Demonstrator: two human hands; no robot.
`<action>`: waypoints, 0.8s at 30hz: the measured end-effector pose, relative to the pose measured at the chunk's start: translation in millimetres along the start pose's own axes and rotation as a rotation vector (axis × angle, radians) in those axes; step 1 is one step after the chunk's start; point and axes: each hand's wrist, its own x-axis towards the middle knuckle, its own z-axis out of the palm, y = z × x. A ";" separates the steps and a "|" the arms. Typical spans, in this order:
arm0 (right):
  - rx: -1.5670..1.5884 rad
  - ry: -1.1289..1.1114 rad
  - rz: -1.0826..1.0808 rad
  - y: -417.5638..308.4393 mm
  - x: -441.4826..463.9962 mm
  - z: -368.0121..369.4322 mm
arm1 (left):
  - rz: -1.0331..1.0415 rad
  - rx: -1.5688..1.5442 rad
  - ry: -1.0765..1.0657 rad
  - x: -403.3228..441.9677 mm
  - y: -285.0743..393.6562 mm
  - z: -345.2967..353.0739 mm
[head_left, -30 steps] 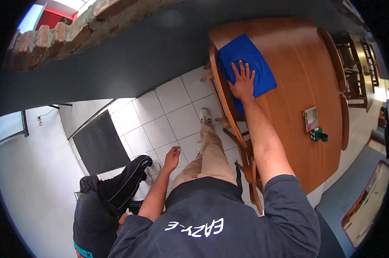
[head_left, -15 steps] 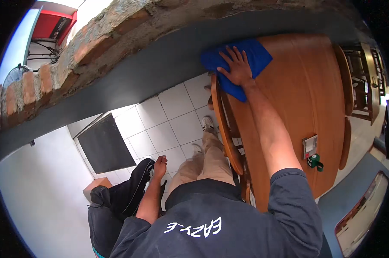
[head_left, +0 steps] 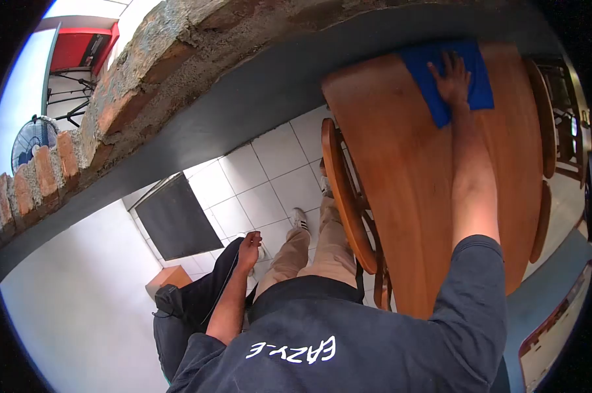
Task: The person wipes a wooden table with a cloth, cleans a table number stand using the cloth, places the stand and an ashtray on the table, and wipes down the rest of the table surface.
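Note:
My right hand (head_left: 452,82) lies flat with fingers spread on a blue cloth (head_left: 481,82), pressing it against the top of a wooden table (head_left: 401,170). The cloth is spread out near the table's far end, with its edges showing around the hand. My left hand (head_left: 249,250) hangs low at my left side, away from the table. Its fingers are loosely curled, and nothing shows in them. Beside it is a black garment or bag (head_left: 207,278).
Wooden chairs (head_left: 340,190) stand along the table's left side, with more chair backs (head_left: 540,118) on the right. A dark wall ledge with rough brick (head_left: 129,105) crosses above. A cardboard box (head_left: 167,280) rests by the white wall. A fan (head_left: 34,139) is at far left.
My right hand and the cloth have moved right across the far end of the table. The small card and green roll seen earlier on the table no longer show. My left hand stays low.

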 end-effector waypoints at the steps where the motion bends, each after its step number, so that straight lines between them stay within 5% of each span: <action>1: -0.015 -0.014 0.105 4.6 1.0 -1.3 | 0.001 0.007 0.000 0.2 -4.7 -3.3; 6: -0.174 -0.115 0.204 -63.0 -22.1 -8.4 | -0.030 -0.039 -0.043 4.5 -21.4 -10.6; 12: 0.232 -0.234 -0.163 -202.4 -148.9 -76.7 | -0.019 0.090 -0.063 15.3 13.2 -7.0; 18: 0.267 -0.265 -0.175 -125.3 -184.2 -97.9 | 0.107 0.005 -0.047 23.7 48.1 -1.8; 24: 0.166 -0.187 0.137 -17.3 -132.3 -98.9 | 0.134 0.000 -0.073 27.4 27.8 -4.0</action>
